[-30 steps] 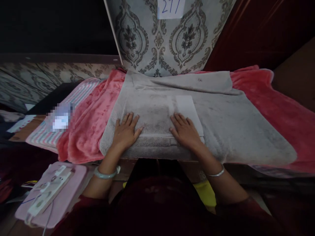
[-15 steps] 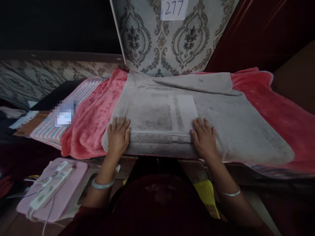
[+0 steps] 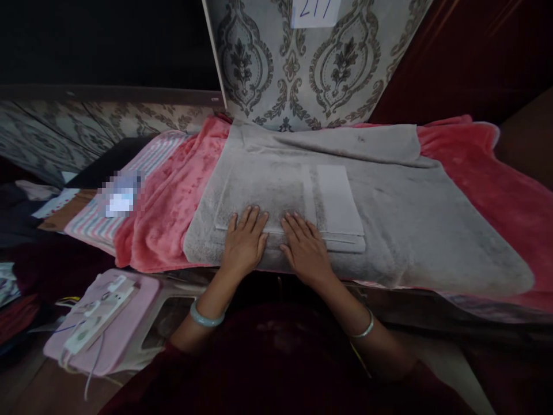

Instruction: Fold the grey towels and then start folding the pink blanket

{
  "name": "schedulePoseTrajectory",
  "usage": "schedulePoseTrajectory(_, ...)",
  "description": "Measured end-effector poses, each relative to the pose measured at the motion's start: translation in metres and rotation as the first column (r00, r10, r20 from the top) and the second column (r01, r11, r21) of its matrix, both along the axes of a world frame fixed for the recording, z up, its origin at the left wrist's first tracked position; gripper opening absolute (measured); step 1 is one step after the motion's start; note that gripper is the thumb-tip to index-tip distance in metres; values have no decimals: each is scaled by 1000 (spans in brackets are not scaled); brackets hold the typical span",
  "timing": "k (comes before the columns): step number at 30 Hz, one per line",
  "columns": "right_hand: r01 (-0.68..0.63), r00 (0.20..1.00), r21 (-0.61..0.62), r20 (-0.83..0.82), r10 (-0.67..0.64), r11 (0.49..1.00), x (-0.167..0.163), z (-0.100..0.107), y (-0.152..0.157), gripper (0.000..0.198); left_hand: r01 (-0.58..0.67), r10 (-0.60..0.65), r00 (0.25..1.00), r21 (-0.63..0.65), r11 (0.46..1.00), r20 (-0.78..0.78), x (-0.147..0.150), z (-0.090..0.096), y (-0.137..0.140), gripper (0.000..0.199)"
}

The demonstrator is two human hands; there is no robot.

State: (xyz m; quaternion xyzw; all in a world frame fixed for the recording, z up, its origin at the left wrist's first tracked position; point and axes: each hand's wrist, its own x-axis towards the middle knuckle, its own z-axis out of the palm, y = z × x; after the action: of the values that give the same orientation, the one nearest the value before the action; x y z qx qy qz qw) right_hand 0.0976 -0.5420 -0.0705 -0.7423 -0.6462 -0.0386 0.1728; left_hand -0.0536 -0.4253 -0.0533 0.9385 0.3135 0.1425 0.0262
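A folded grey towel (image 3: 268,190) with paler bands near its right side lies flat on a grey blanket (image 3: 401,219). Its layers show along the near edge. My left hand (image 3: 245,239) rests flat on the near part of the towel, left of its middle, fingers spread and pointing away from me. Just to the right, my right hand (image 3: 306,245) also lies on the near part, its fingers stretched out and slanting left. Neither hand grips anything. The palms hide parts of the towel's front edge.
Under the grey blanket lies a pink-red blanket (image 3: 166,202), with a striped cloth (image 3: 86,216) at the left. A power strip (image 3: 101,317) sits on a pink pad (image 3: 129,328) at lower left. Behind are a dark screen (image 3: 103,46) and a patterned wall (image 3: 291,69).
Both hands have moved inward from the towel's left and right near corners to its middle front, close together. The view has shifted slightly.
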Motion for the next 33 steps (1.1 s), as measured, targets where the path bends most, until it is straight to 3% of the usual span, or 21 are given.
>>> schedulePoseTrajectory(8,58,998,89,29,-61,994,13,-12,-28,60,-174,174,978,-8,985,118,-52,-10,21,52)
schedulePoseTrajectory(14,84,993,211,62,-99,974,33,-20,-54,57,-33,31,977,7,999,210,-77,-23,39,55)
schedulePoseTrajectory(18,119,989,226,61,-136,967,56,-20,-66,58,93,-97,975,30,995,200,-87,-20,50,62)
schedulePoseTrajectory(21,139,989,262,8,-146,955,78,-22,-71,63,166,-171,967,43,985,189,-93,-15,58,58)
schedulePoseTrajectory(26,9,1000,297,-29,0,955,101,-27,-73,70,199,-209,969,87,976,132,-99,-12,69,52)
schedulePoseTrajectory(33,11,1000,304,-23,-5,953,115,-30,-71,91,242,-245,969,97,965,22,-100,-3,83,62)
